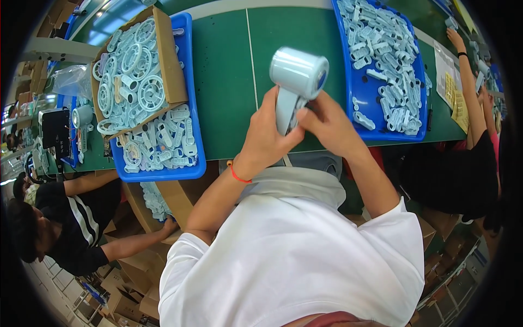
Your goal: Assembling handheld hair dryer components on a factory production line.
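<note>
A glossy light-blue handheld fan (297, 71), with a round barrel head and a straight handle, is held up over the front of the green table, its head at the top. My left hand (262, 131) is closed round the left side of the handle, a red cord on its wrist. From the other side my right hand (327, 122) grips the handle just below the head, thumb bent against its side. A lighter strip shows along the handle next to that thumb. The right fingertips are partly hidden behind the fan.
At left, a cardboard box (170, 60) of ring-shaped parts sits on a blue tray (199, 158) of small pale-blue pieces. Another blue tray (357, 90) with many small pieces is at right. One co-worker (65, 218) reaches in at left; another (452, 169) works at right.
</note>
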`<action>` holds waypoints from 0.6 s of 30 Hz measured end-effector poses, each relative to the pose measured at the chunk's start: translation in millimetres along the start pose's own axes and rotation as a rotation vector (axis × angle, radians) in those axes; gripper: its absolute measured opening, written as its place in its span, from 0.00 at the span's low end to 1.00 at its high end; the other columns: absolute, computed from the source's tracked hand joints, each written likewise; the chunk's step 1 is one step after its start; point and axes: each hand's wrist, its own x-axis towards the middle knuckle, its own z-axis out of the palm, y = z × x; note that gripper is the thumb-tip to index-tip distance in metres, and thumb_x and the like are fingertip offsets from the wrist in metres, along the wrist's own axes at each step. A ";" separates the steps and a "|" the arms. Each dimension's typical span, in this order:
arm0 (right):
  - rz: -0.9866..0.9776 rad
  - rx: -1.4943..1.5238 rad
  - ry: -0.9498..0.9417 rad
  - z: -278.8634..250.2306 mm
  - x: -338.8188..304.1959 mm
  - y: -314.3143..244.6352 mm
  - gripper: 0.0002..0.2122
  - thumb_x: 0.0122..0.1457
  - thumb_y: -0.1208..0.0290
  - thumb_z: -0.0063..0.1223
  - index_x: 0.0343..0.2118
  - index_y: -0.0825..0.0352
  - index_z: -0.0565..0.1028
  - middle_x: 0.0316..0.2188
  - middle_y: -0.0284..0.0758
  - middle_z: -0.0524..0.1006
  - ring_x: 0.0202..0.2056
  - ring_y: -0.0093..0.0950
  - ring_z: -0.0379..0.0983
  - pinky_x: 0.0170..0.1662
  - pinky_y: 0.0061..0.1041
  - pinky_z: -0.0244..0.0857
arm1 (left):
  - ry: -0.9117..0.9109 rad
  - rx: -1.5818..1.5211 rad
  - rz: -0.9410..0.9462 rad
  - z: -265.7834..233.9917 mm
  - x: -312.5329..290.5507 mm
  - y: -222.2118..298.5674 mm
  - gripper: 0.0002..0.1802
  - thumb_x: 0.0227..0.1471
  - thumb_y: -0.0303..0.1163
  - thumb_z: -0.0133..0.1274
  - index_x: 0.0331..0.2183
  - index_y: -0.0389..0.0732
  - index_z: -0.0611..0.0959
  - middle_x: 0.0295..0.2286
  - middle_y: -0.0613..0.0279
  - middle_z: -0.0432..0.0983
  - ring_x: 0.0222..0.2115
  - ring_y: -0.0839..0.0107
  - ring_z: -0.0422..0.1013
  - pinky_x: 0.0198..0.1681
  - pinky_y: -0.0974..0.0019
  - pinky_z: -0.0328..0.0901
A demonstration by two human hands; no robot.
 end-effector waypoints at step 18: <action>-0.714 -0.246 0.195 29.9 20.6 10.0 0.08 0.51 0.72 0.57 0.34 0.64 0.73 0.33 0.33 0.72 0.34 0.31 0.69 0.39 0.29 0.63 | 0.211 0.037 0.453 -12.6 -48.4 6.0 0.10 0.37 0.17 0.51 0.26 0.40 0.79 0.20 0.63 0.71 0.19 0.70 0.68 0.22 0.71 0.61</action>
